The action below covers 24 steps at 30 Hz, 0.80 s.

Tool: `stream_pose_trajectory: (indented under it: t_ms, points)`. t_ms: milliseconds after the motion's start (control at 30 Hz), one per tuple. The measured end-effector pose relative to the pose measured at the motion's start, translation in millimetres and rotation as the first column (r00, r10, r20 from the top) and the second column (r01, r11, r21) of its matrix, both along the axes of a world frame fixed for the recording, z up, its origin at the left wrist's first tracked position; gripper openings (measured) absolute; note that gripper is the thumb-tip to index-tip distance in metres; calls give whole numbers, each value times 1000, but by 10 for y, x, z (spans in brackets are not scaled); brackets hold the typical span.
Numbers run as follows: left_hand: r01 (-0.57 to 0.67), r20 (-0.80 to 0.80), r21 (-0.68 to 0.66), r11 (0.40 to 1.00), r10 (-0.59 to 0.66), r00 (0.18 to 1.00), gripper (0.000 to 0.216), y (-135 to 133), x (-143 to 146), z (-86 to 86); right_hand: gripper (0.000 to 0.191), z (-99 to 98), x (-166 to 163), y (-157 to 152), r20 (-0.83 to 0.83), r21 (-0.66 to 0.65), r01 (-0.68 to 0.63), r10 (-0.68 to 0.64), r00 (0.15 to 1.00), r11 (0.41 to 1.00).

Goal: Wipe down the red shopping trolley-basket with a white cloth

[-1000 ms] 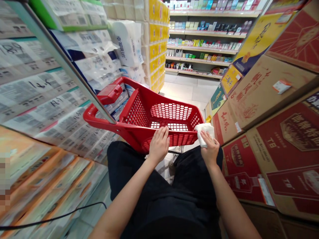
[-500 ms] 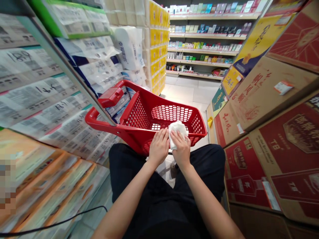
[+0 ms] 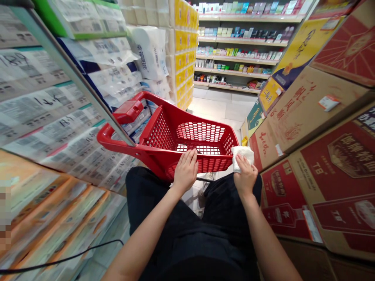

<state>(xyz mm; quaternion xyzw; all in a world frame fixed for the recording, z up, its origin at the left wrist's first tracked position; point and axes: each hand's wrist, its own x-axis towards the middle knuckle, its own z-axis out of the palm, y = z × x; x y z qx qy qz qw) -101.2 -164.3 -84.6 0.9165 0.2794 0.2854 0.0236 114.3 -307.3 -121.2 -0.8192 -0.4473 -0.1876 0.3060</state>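
Observation:
A red plastic rolling shopping basket [image 3: 202, 154] with perforated sides stands in front of my knees, its grey metal pull bar slanting up to the left. My left hand [image 3: 186, 169] grips the middle of its near rim, fingers together and laid over the edge. At the right end of the basket, my right hand [image 3: 245, 175] presses a folded white cloth [image 3: 243, 153] against the outer corner, the fingers bent over it. Part of the cloth is hidden under those fingers. Through the holes, the pale floor shows beneath the basket.
Stacked paper packs [image 3: 49, 101] line the left side, close to the basket handle. Cardboard cartons [image 3: 295, 113] rise close on the right. Shelves of small boxes [image 3: 240, 37] stand at the back beyond a tiled floor [image 3: 216, 104]. A black cable [image 3: 88, 249] lies at lower left.
My right hand has slid the white cloth rightward, from the near rim beside my left hand to the basket's right corner. My left hand stays on the rim.

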Motion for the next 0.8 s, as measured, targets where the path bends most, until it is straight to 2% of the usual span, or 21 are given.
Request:
stream_pose_trajectory:
  t_ms: [67,200,267,333,400,500,700,800]
  points:
    - [2,5,-2,1000,-2,1000,49,6,-7,-4,64,88,-267,154,-2,-16,-19,19,1000,1000]
    - [2,10,-11,1000,-2,1000,49,7,-17,-1,67,274,-890,532,-11,-25,-232,232,973,972]
    - [-3,-1,-15,1000,3,1000,48,4,-22,9,67,332,-1073,655,-24,-24,-302,302,953,953]
    - [-3,-14,-17,1000,3,1000,47,2,-26,21,67,357,-1115,684,-32,-34,-343,342,939,939]
    - [-2,-19,-16,1000,2,1000,47,-1,-27,29,67,349,-1027,618,-26,-52,-378,377,926,924]
    - [-6,-12,-16,1000,5,1000,47,-8,-17,27,66,278,-725,410,-4,-61,-387,388,922,920]
    - [7,15,-17,1000,-7,1000,48,-3,2,8,60,34,39,1,-50,38,-208,210,977,977]
    - [14,19,-16,1000,-14,1000,48,3,1,6,59,-8,176,-59,-100,89,-156,165,981,984]
